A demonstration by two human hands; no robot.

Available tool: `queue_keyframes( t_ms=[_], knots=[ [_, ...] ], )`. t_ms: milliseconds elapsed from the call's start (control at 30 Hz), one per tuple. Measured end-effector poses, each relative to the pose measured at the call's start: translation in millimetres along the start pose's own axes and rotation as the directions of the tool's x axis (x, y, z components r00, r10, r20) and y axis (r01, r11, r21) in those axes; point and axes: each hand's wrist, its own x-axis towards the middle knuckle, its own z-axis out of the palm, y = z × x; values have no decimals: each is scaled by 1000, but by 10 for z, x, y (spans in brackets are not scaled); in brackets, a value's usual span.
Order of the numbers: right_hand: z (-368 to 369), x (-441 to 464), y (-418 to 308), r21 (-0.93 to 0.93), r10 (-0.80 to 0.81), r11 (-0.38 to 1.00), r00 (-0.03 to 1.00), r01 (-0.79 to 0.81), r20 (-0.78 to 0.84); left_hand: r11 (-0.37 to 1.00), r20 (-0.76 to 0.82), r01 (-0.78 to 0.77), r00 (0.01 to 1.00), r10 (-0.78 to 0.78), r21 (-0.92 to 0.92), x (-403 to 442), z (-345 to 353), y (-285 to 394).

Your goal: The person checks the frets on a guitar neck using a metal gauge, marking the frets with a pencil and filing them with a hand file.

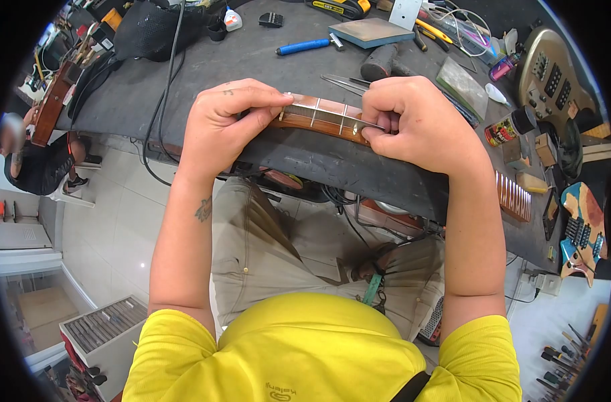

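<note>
A wooden fretted neck (302, 122) with bright metal frets lies at the front edge of the dark bench. Along its fretboard runs a thin metal strip (335, 116). Thumb and index finger of my left hand (232, 117) pinch together at the strip's left end, over the neck. At the other end, my right hand (419, 124) is closed with curled fingers around the strip, its thumb underneath. The fingers cover both ends, so I cannot tell the strip's full length.
Behind the hands, a blue-handled tool (302, 47) and a flat block (372, 32) lie on the bench (232, 60). To the right are a spice-style jar (509, 127), a guitar body (553, 74) and a comb-like piece (513, 196). A cable (163, 100) crosses the left; another person (41, 161) sits beyond.
</note>
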Motion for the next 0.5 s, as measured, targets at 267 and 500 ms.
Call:
queue_keyframes(
  t_ms=[267,500],
  knots=[
    [12,10,22,-3,-23,1000,998,23,-62,988,-29,111,993,-115,-105,23,-8,27],
    [24,2,44,-28,-35,999,994,32,-102,987,-30,137,990,-140,-86,18,23,34]
  ],
)
